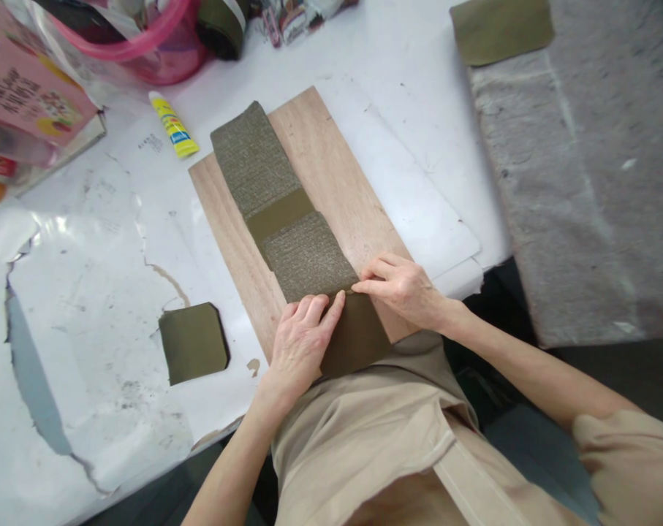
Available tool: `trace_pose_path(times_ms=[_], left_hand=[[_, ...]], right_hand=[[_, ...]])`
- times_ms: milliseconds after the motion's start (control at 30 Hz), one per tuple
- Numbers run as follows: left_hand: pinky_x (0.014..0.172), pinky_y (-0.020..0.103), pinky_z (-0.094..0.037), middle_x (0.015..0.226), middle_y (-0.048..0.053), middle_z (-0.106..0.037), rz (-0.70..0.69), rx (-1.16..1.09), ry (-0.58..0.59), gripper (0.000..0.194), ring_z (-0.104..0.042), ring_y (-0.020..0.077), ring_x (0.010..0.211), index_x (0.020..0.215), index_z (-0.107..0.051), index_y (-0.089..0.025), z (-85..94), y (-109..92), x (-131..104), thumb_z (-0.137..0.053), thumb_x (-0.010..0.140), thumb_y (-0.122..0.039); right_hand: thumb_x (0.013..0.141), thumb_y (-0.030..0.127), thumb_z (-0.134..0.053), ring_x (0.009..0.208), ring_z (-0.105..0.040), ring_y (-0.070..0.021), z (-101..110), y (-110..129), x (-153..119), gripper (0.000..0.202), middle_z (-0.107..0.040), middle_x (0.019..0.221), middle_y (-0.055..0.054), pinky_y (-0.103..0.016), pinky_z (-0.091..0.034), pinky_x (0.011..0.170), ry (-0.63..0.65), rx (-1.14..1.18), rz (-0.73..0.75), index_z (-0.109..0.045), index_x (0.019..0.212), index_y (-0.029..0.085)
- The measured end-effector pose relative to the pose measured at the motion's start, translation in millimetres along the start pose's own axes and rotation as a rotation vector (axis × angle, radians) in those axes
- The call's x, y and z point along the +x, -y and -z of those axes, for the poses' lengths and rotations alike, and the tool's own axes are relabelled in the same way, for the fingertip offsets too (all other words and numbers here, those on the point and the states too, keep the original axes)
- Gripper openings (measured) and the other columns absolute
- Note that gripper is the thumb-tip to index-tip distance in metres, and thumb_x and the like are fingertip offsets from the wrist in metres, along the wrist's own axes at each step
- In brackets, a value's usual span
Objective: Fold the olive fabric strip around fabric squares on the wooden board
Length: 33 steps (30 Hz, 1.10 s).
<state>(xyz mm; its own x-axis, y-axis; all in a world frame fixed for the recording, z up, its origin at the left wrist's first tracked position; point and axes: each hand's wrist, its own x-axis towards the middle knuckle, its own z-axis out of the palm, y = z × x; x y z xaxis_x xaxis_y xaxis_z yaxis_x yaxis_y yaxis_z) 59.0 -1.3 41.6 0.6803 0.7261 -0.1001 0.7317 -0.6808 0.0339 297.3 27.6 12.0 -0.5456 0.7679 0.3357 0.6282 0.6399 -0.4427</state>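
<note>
A long olive leather piece (309, 252) lies on a wooden board (342, 161), its rough fibrous side showing on two sections with a smooth band between them. The end nearest my body is smooth and darker, and a crease or seam crosses the piece where my fingers are. My left hand (303, 332) rests on that line, fingers extended and pressing down. At the line's right end, my right hand (400, 288) pinches the leather edge between thumb and index finger. Part of the near end is covered by my left hand.
A small olive leather square (194, 343) lies left of the board, and a yellow glue tube (173, 126) above it. A pink basket (167, 55) and a pink box (32, 91) stand at the back left. On the right, a grey slab (588, 190) carries another olive piece (504, 29).
</note>
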Motion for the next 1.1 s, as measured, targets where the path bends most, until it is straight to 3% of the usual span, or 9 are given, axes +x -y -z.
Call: trace_pose_path(times_ms=[200,433,567,767,933,1100], left_hand=[[0.081,0.037,-0.046,0.112,0.010,-0.057,-0.010,0.040,0.107,0.056,-0.054,0.0243,0.100,0.147,-0.034,-0.018,12.6,-5,7,-0.043,0.093,-0.009],[0.074,0.034,-0.044,0.101,0.007,-0.056,0.021,0.087,0.171,0.059,-0.054,0.0216,0.090,0.147,-0.034,-0.022,20.9,-13,18,-0.047,0.091,-0.008],[0.073,0.034,-0.044,0.100,0.007,-0.055,0.033,0.103,0.180,0.062,-0.053,0.0219,0.090,0.148,-0.034,-0.025,22.2,-16,22,-0.050,0.090,-0.009],[0.079,0.036,-0.046,0.109,0.010,-0.057,0.063,0.069,0.072,0.059,-0.054,0.0240,0.098,0.146,-0.039,-0.023,9.8,-14,9,-0.052,0.089,-0.009],[0.089,0.039,-0.046,0.119,0.013,-0.059,0.105,-0.001,-0.099,0.049,-0.052,0.0268,0.113,0.139,-0.048,-0.017,-9.2,-11,-14,-0.051,0.090,-0.009],[0.091,0.041,-0.047,0.117,0.013,-0.060,0.215,-0.050,-0.210,0.044,-0.053,0.0272,0.114,0.136,-0.052,-0.019,-22.4,-8,-35,-0.049,0.092,-0.012]], right_hand=[[0.099,0.019,-0.044,0.091,-0.052,-0.0177,5,2,0,0.028,-0.064,0.092,-0.006,-0.028,-0.046,0.079,0.069,-0.044,0.002,-0.071,0.103,0.018],[0.097,0.015,-0.047,0.092,-0.053,-0.0188,8,-2,-9,0.029,-0.066,0.097,-0.007,-0.031,-0.046,0.078,0.052,-0.167,0.039,-0.068,0.116,0.021],[0.096,0.016,-0.049,0.098,-0.052,-0.0190,9,-2,-17,0.028,-0.065,0.102,-0.007,-0.031,-0.046,0.083,0.048,-0.117,-0.040,-0.068,0.116,0.023],[0.095,0.015,-0.051,0.097,-0.053,-0.0173,7,7,-16,0.027,-0.065,0.098,-0.005,-0.029,-0.048,0.083,-0.031,0.035,-0.234,-0.070,0.111,0.025],[0.095,0.016,-0.052,0.098,-0.054,-0.0180,1,14,-13,0.028,-0.066,0.102,-0.006,-0.030,-0.047,0.085,-0.009,-0.076,-0.136,-0.071,0.113,0.026],[0.094,0.018,-0.056,0.099,-0.054,-0.0189,0,14,-17,0.025,-0.067,0.104,-0.006,-0.031,-0.045,0.084,0.007,-0.153,-0.099,-0.071,0.112,0.026]])
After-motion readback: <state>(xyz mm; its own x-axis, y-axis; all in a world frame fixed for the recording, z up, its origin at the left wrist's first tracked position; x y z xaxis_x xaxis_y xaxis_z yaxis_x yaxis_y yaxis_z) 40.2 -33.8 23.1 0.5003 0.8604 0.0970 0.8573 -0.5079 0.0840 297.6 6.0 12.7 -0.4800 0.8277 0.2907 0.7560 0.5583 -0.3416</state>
